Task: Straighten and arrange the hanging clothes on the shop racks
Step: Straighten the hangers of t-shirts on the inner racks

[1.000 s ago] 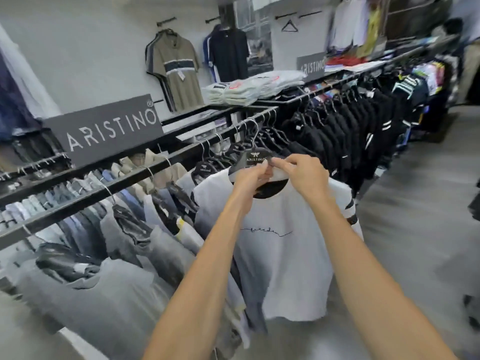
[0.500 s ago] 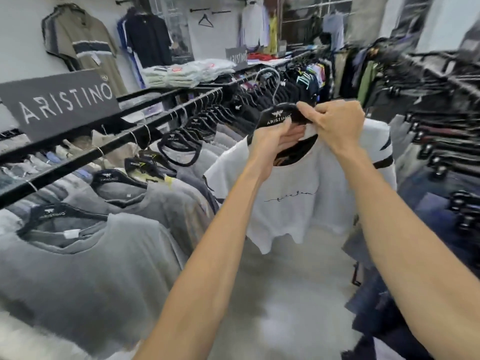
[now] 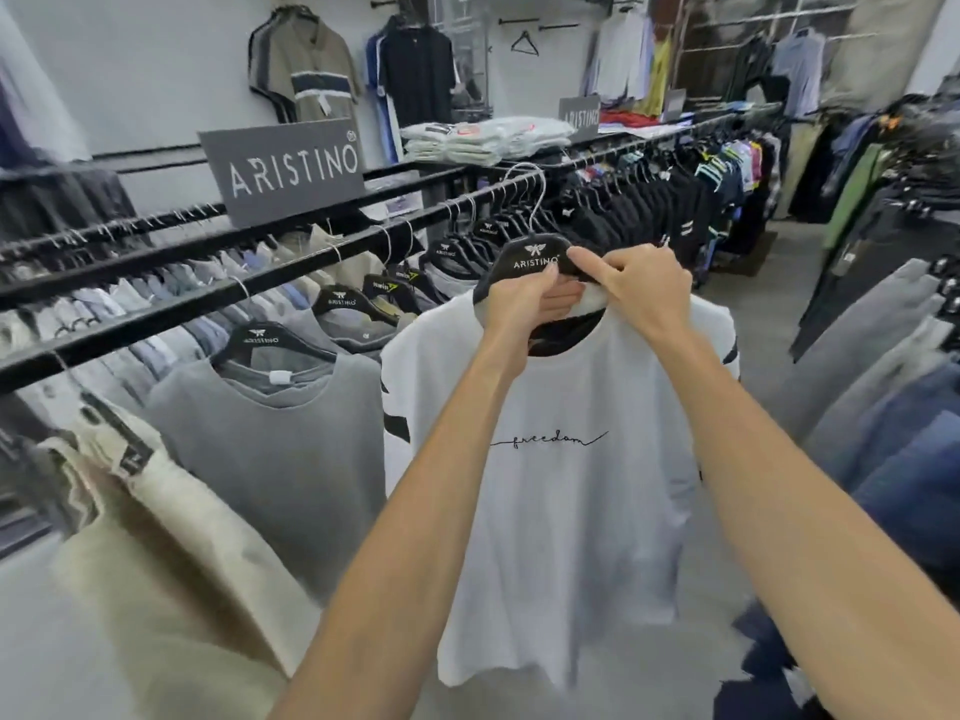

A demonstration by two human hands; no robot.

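Note:
A white T-shirt (image 3: 576,491) with black sleeve stripes and the script "freedom" hangs on a black ARISTINO hanger (image 3: 535,254), held off the rack in front of me. My left hand (image 3: 524,306) grips the hanger and collar from below its logo. My right hand (image 3: 641,293) pinches the collar and hanger at the right of the neck. The hanger's wire hook (image 3: 527,192) is free in the air, away from the black rack rail (image 3: 218,298). On that rail hang a grey T-shirt (image 3: 270,444) and a beige garment (image 3: 171,563) at the left.
An ARISTINO sign (image 3: 291,168) stands on the rack top, folded white shirts (image 3: 483,137) behind it. Black tops (image 3: 644,210) fill the rail farther along. A second rack with grey and blue clothes (image 3: 893,381) lines the right. Grey floor aisle (image 3: 763,314) runs between them.
The view has swung and I stand closer to the rack. Both hands keep their hold on the white T-shirt's hanger and collar; the shirt now hangs squarely in front of me.

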